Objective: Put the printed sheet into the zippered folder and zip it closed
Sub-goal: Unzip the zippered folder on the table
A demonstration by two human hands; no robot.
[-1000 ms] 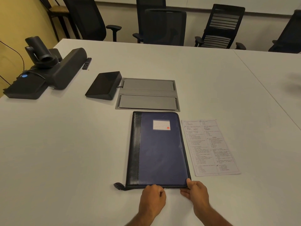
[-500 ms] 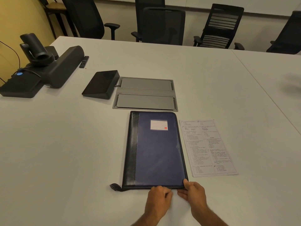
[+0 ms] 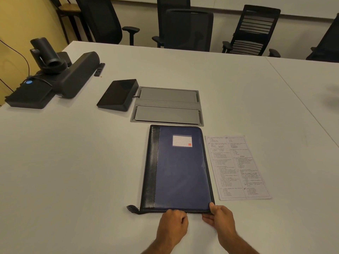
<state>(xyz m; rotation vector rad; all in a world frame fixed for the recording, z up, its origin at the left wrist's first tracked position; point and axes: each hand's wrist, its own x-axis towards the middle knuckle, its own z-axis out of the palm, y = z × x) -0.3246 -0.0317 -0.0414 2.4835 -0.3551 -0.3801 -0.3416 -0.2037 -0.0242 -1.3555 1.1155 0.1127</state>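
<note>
A dark blue zippered folder (image 3: 181,169) with a black spine strip and a white label lies closed on the white table (image 3: 73,171). The printed sheet (image 3: 236,167) lies flat beside its right edge. My left hand (image 3: 173,226) is at the middle of the folder's near edge, with its fingers curled and pinching at the zipper line. The slider itself is hidden under them. My right hand (image 3: 220,219) grips the folder's near right corner, thumb on top. A zipper tail (image 3: 132,208) sticks out at the near left corner.
Beyond the folder, a grey cable hatch (image 3: 167,106) is set into the table, with a black touch panel (image 3: 118,95) to its left. A black conference camera and speaker bar (image 3: 53,77) occupy the far left. Office chairs (image 3: 189,28) line the far edge.
My left hand slid a little right along the near edge, then back left. My right hand has stayed on the corner. Folder and sheet have not moved.
</note>
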